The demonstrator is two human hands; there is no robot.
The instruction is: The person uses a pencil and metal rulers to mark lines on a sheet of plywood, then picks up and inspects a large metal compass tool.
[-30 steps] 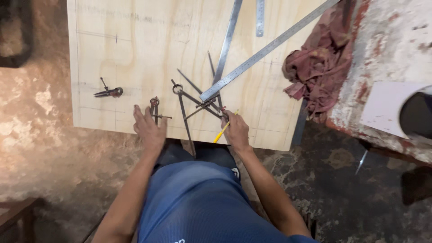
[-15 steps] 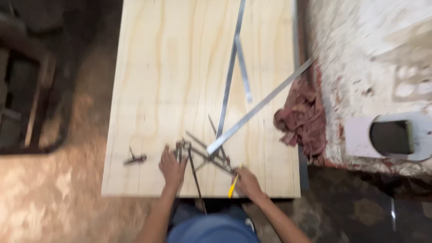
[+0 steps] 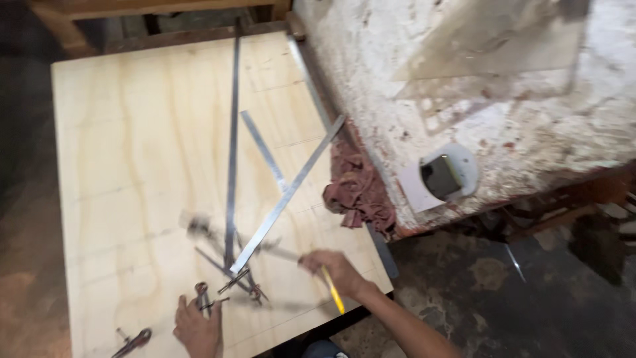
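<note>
A pale plywood sheet (image 3: 132, 166) fills the left of the head view. My right hand (image 3: 334, 268) is closed around a yellow pencil (image 3: 333, 293) near the sheet's near right corner. A blurred metal tool (image 3: 218, 235) stretches from that hand leftward across the wood; whether the hand grips it I cannot tell. My left hand (image 3: 197, 328) rests on the sheet at the near edge, fingertips beside a metal divider (image 3: 202, 295). Three steel rulers lie on the wood: a long one (image 3: 232, 132), a short one (image 3: 264, 149) and a diagonal one (image 3: 291, 192).
A dark red rag (image 3: 358, 192) lies at the sheet's right edge against a stained white workbench (image 3: 411, 79). On the bench sit a white disc with a dark hole (image 3: 442, 176) and a clear plastic set square (image 3: 490, 46). Another small metal tool (image 3: 132, 341) lies near left.
The view has swung, so the sheet now sits to the left and the bench fills the right. My right hand has shifted right with the pencil, and a metal tool is blurred in motion.
</note>
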